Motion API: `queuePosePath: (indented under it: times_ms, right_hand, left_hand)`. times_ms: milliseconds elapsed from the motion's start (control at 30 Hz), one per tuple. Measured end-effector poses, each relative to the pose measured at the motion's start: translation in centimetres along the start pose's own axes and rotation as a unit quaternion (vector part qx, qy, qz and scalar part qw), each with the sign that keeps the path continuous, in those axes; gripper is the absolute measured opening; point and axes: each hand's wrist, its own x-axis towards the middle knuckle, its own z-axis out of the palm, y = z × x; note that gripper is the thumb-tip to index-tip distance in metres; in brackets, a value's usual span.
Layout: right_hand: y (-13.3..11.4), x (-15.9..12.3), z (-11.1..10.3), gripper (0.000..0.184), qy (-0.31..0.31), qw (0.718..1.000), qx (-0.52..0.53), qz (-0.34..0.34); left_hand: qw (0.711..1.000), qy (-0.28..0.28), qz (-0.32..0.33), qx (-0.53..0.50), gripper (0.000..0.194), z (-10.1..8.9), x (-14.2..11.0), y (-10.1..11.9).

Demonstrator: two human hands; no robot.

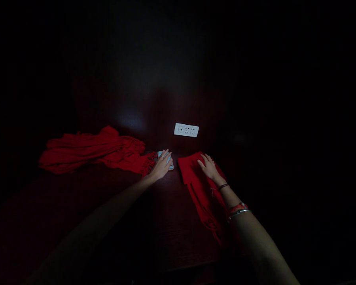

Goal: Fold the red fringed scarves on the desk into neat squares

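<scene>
Two red cloths lie on a dark wooden surface. The left one is a crumpled red fringed scarf [89,152]; its fringe ends beside my left wrist. My left hand [162,166] is open, its fingers spread over a small flat pale object [171,163] with a light rim, perhaps a phone; the hand covers much of it. On the right, another red scarf [191,166] is folded flat at its far end, with looser folds toward me. My right hand [209,167] rests open on its far right part, fingers spread.
A white socket plate [186,130] is set in the dark upright panel behind the scarves. The dark wooden surface [166,213] runs toward me to a dim front edge. Most of the surroundings are lost in darkness.
</scene>
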Motion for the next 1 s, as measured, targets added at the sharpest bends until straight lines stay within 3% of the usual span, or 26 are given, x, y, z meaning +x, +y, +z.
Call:
queuePosePath:
  times_ms: [100,200,333,500,733,900,1000]
  right_hand:
    - [-6.1,-1.8,1.6,0.048,0.003,0.996,0.034,-0.085]
    - [-11.7,-3.4,4.3,0.042,-0.045,0.986,0.047,-0.153]
    - [-15.6,-4.7,7.5,0.043,-0.099,0.977,0.05,-0.184]
    - [-16.1,-4.9,9.3,0.045,-0.106,0.976,0.061,-0.181]
    - [-15.6,-5.0,8.9,0.042,-0.07,0.972,0.083,-0.21]
    - [-15.8,-5.3,9.1,0.036,-0.15,0.959,0.064,-0.23]
    - [-15.9,-5.3,9.2,0.035,-0.167,0.952,0.072,-0.245]
  left_hand:
    - [0.999,0.009,-0.026,0.041,0.043,-4.3,-4.5,-3.3]
    - [0.992,0.003,-0.057,0.109,0.043,-7.6,-8.9,-6.6]
    - [0.967,-0.014,-0.165,0.196,0.045,-10.0,-12.0,-9.1]
    - [0.933,-0.077,-0.238,0.261,0.051,-10.1,-11.6,-9.0]
    - [0.914,-0.139,-0.254,0.284,0.053,-10.1,-11.3,-8.6]
    - [0.908,-0.16,-0.261,0.285,0.051,-10.2,-11.2,-8.5]
    - [0.907,-0.168,-0.261,0.285,0.05,-10.1,-11.1,-8.5]
